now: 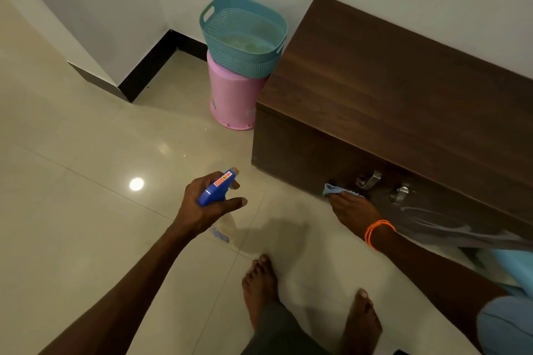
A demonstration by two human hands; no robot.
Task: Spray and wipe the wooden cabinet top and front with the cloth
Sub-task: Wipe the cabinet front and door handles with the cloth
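The right hand (353,209) presses a small light-blue cloth (334,190) flat against the front of the dark brown wooden cabinet (389,89), just left of two metal handles (380,184); an orange thread band (376,232) circles its wrist. The left hand (206,204) is clenched around a clear spray bottle with a blue trigger head (217,186), held over the glossy beige floor tiles (86,153), apart from the cabinet. Beside the cabinet's left end, a teal perforated plastic basket (245,34) sits on an upturned pink plastic bucket (233,98). Two bare feet (261,285) stand below.
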